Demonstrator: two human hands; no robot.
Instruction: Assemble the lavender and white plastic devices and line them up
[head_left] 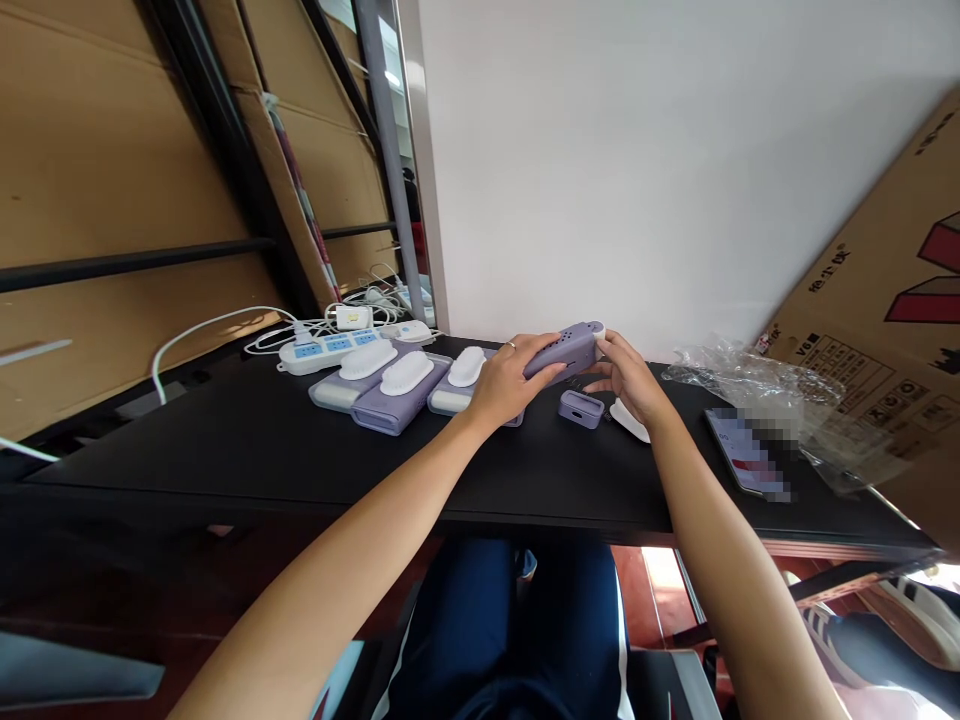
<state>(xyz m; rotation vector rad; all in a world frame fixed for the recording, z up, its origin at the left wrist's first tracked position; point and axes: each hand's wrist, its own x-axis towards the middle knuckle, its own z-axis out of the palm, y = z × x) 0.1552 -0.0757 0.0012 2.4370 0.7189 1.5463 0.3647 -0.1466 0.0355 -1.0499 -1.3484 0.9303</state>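
Note:
My left hand [512, 378], with a ring on one finger, is wrapped round a long purple plastic casing [566, 347] with small holes in its face, held tilted above the table. At the casing's right end, by a whitish rounded part, the fingers of my right hand [626, 375] close on it. Below lies a small purple frame-like part [581, 408]. Partly hidden beside my right wrist is a white oval piece [630, 420]. Left of my left hand rest several purple cases [401, 400] topped with white scalloped oval pieces [407, 373].
A white power strip [322, 352] with tangled cables lies at the back left of the black table [262, 450]. To the right are a phone [739, 450], crumpled clear plastic bags [757, 375] and a leaning cardboard box [862, 330]. A white panel [637, 180] stands behind.

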